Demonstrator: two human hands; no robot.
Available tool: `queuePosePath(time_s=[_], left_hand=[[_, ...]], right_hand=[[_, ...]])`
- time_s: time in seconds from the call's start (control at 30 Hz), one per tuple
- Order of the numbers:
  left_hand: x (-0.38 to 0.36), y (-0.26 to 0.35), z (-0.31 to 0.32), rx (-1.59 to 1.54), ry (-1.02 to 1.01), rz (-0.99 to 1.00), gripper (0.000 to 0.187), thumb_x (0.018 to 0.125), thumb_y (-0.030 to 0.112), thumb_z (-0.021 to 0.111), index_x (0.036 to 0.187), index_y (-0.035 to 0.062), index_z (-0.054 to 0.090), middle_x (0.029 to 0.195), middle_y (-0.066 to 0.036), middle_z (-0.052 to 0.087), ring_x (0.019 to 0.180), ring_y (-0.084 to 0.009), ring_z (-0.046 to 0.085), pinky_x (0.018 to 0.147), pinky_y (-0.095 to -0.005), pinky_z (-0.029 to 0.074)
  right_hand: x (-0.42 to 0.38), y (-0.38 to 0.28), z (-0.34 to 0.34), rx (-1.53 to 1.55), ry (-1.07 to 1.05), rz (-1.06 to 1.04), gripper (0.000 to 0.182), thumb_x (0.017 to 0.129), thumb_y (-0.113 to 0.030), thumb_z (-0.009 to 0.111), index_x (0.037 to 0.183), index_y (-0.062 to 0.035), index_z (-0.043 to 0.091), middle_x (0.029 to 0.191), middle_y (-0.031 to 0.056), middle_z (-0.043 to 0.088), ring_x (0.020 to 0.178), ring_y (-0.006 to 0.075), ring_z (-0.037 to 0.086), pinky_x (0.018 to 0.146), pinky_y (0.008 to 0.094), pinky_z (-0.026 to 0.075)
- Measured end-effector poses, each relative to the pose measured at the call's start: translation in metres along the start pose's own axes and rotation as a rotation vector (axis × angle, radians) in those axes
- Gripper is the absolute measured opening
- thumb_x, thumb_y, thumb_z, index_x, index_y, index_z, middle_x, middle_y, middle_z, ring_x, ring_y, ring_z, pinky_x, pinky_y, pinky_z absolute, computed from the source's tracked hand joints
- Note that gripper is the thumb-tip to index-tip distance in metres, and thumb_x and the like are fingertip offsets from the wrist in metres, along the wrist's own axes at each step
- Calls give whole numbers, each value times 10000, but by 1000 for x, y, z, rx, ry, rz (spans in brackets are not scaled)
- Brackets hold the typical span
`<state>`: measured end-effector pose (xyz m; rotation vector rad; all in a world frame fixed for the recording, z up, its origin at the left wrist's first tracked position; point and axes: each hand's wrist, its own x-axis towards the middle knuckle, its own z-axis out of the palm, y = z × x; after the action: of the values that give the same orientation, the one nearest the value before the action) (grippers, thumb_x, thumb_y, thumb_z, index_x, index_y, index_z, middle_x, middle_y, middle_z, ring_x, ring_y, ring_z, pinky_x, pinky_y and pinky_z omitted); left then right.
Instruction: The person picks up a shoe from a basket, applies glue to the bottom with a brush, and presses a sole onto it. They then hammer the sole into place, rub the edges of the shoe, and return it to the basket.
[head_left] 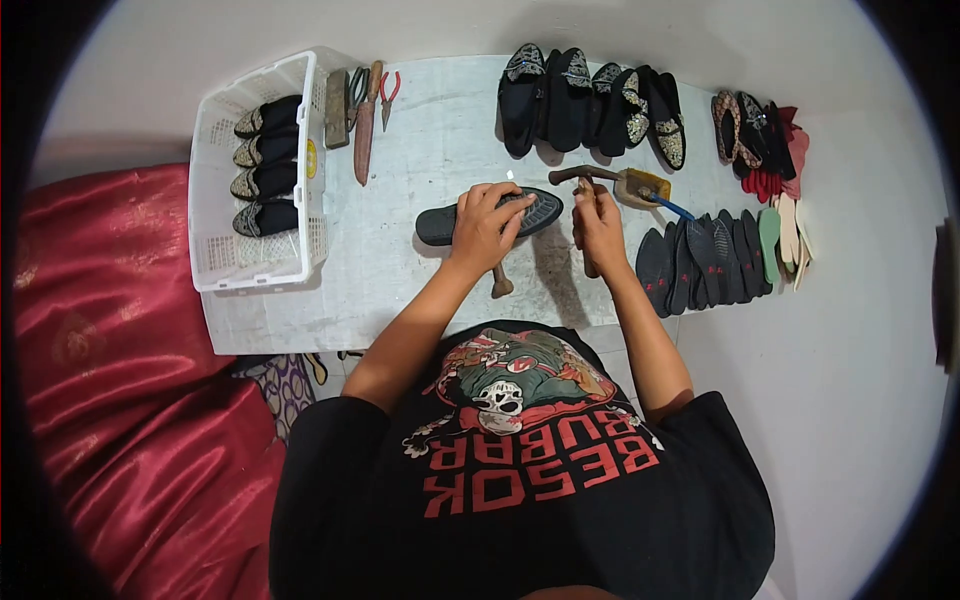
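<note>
A black shoe lies sole up in front of me, its ridged outsole showing and its toe pointing right. My left hand grips it across the middle, fingers resting on the sole. Below the shoe a brown knobbed piece sticks out toward me; how it joins the shoe is hidden. My right hand is closed around the handle of a hammer, just right of the shoe's toe. The hammer's dark head is up, close to a tub of yellowish stuff with a blue-handled brush.
A white basket with several decorated shoes stands left. Near it lie a block, a sheathed blade and red-handled pliers. Finished-looking black shoes line the back; black soles and material scraps sit right.
</note>
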<state>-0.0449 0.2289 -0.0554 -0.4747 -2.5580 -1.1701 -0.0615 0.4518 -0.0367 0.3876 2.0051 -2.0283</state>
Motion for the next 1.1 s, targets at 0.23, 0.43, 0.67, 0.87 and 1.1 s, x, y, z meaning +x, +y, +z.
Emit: queuePosePath(time_s=[0.23, 0.43, 0.67, 0.87, 1.1], left_hand=[[-16, 0, 12, 114, 14, 36, 503, 782, 41, 651, 1239, 223, 755, 1228, 10, 667, 1113, -242, 543, 1010, -424, 383], [-25, 0, 18, 162, 35, 48, 527, 782, 42, 639, 1257, 242, 748, 1235, 27, 672, 1096, -233, 540, 1001, -438, 380], [-26, -1, 19, 164, 54, 70, 543, 789, 49, 642, 1282, 257, 735, 1236, 46, 674, 1050, -225, 540, 952, -422, 382], [-24, 1, 17, 182, 40, 72, 539, 800, 60, 638, 1295, 255, 727, 1232, 49, 672, 1055, -230, 541, 951, -425, 385], [-22, 2, 12, 139, 23, 57, 524, 792, 47, 650, 1271, 241, 737, 1203, 35, 666, 1035, -243, 539, 923, -424, 390]], right_hand=[[-47, -39, -13, -35, -35, -73, 305, 1118, -309, 449, 1216, -43, 558, 679, -41, 453, 512, 39, 394, 441, 229, 338], [-64, -39, -16, -76, -58, -25, 308, 1118, -316, 450, 1180, -39, 568, 660, -36, 450, 496, 48, 398, 441, 232, 347], [-79, -66, -12, -240, -18, -352, 341, 1107, -275, 475, 1221, 18, 606, 683, -10, 511, 548, 61, 456, 502, 248, 364], [-78, -58, -8, -641, -9, -488, 315, 1101, -250, 447, 1298, -37, 570, 678, 140, 561, 592, 268, 572, 598, 420, 451], [-72, -38, -5, -781, -83, -151, 333, 1115, -313, 394, 1282, -44, 497, 827, 295, 663, 851, 543, 644, 725, 585, 450]])
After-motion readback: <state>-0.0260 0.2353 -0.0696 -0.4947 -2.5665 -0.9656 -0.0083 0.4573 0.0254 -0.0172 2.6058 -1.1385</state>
